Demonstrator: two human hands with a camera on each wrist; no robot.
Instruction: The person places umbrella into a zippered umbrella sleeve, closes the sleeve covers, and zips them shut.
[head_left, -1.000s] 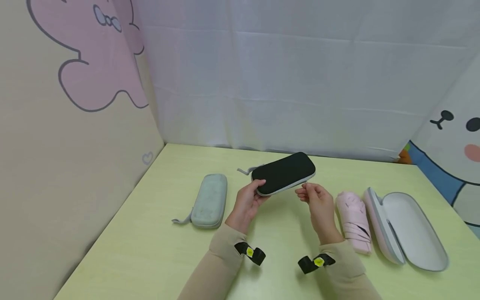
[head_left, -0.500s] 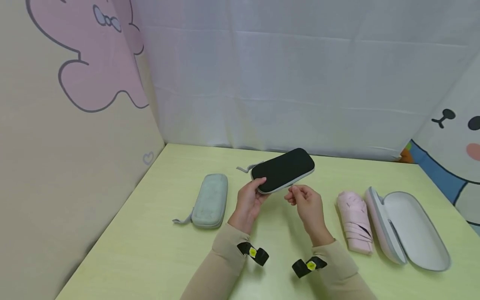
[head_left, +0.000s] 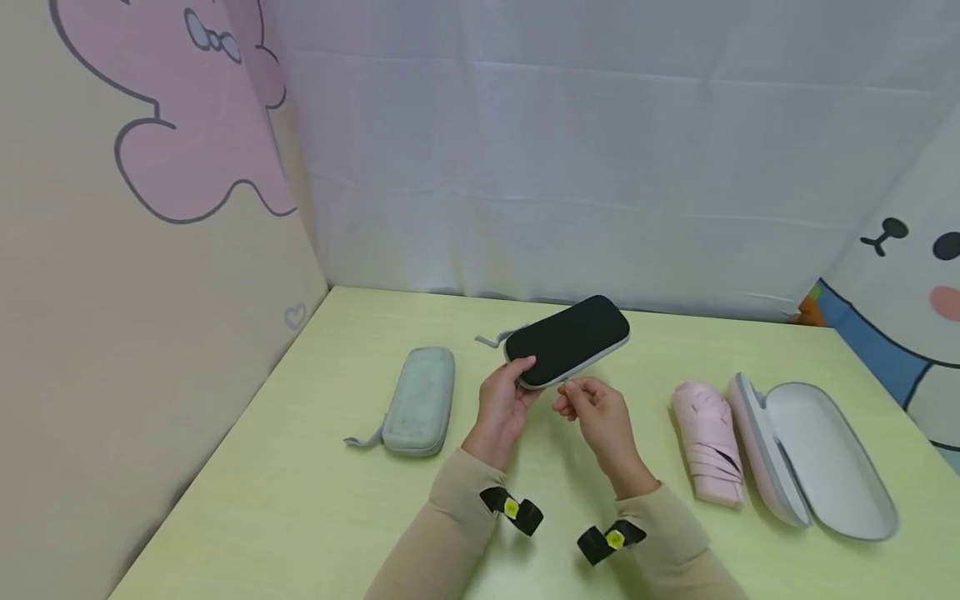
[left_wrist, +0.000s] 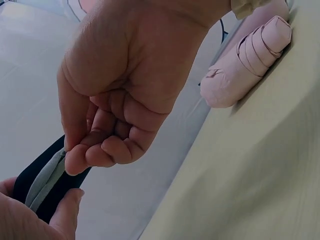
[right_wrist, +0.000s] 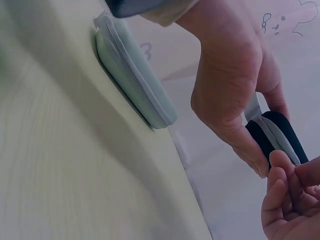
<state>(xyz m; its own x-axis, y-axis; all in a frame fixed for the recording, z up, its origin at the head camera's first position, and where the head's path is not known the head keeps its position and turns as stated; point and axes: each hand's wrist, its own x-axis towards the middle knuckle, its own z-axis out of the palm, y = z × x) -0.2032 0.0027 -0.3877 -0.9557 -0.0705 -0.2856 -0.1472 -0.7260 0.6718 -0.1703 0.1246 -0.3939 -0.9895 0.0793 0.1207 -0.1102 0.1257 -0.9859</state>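
Note:
A black zip case [head_left: 567, 340] with a grey zip band is held above the table, tilted up to the right. My left hand [head_left: 504, 408] grips its near left end, thumb on the black face. At the near edge my right hand [head_left: 600, 417] pinches the zip pull between thumb and forefinger, close to the left thumb. The left wrist view shows the pinching right hand [left_wrist: 117, 90] on the grey zip band [left_wrist: 47, 180]; the pull itself is mostly hidden by the fingertips. A grey strap [head_left: 491, 340] hangs from the case's far left end.
A pale green zip case [head_left: 420, 402] with a strap lies left of the hands. To the right lie a folded pink umbrella [head_left: 708, 443] and an opened glasses case [head_left: 817, 458], white inside. Walls stand behind and at the left of the yellow table [head_left: 300, 483].
My right hand has slid left along the case's near edge with the zip pull, toward my left hand. The case has risen slightly in my left hand.

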